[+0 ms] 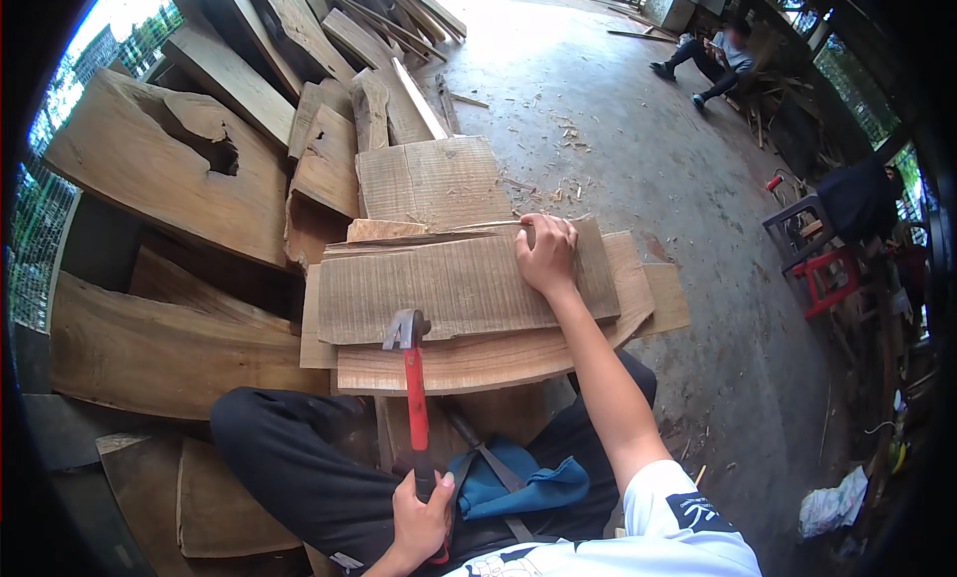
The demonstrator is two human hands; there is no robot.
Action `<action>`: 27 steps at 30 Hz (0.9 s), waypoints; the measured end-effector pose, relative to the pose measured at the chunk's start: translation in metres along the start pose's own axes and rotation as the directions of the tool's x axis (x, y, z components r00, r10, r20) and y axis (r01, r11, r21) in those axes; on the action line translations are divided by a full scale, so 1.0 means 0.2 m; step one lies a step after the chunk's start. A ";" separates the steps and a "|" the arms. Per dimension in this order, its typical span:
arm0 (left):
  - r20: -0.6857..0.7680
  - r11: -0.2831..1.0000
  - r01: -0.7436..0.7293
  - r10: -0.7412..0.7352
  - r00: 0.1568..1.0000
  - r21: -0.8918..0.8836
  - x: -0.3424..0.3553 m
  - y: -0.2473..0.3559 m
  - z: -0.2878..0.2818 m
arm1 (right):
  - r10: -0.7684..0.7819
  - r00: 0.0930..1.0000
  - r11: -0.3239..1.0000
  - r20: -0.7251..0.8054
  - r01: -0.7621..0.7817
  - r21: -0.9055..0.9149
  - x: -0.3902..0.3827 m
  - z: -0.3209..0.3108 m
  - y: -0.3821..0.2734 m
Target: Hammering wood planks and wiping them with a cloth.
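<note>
My left hand [424, 517] grips the dark handle of a red-and-black claw hammer [415, 408], its metal head raised toward the stack of boards in front of me. My right hand [547, 253] has its fingers curled over the far edge of the rough top board [429, 290]. Beneath that lie more boards [459, 373], with a lighter piece sticking out to the right. A blue cloth [528, 487] and a dark metal tool [478, 442] lie between my legs, below the stack.
Leaning and piled wooden slabs [164, 163] fill the left. Wood chips litter the concrete floor [618, 158] ahead. A seated person [728, 64] is at the back right. A red stool [829, 278], dark chair [793, 228] and white bag [832, 502] stand or lie along the right.
</note>
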State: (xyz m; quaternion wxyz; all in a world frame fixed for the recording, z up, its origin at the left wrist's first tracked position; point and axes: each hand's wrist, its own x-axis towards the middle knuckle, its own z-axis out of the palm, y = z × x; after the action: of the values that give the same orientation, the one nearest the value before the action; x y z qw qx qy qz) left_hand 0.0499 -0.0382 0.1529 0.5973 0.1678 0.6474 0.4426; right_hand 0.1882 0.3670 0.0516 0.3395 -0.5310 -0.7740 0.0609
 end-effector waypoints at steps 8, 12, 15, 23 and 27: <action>0.002 0.999 0.051 -0.051 0.999 -0.014 0.12 0.05 0.06 | -0.009 1.000 1.000 -0.013 0.009 -0.002 0.00 0.00 0.00; 0.042 0.996 0.071 -0.069 0.997 -0.061 0.12 0.09 0.08 | 0.005 1.000 1.000 -0.002 -0.005 0.004 0.00 0.00 0.00; 0.043 0.998 -0.051 0.052 0.998 -0.020 0.15 0.14 0.11 | 0.004 1.000 1.000 -0.004 -0.004 0.004 0.00 0.00 0.00; -0.005 0.999 -0.024 0.023 1.000 -0.021 0.38 0.20 0.13 | 0.016 1.000 1.000 -0.017 -0.016 0.008 0.00 0.00 -0.01; 0.012 0.995 -0.063 0.064 0.998 -0.078 0.39 0.19 0.14 | 0.006 1.000 1.000 -0.019 -0.006 0.004 0.00 0.00 0.00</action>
State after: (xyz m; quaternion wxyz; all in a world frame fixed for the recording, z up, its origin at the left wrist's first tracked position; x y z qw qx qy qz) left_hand 0.0464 0.0514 0.1379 0.5938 0.1682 0.6196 0.4849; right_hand 0.1878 0.3673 0.0515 0.3480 -0.5332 -0.7689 0.0584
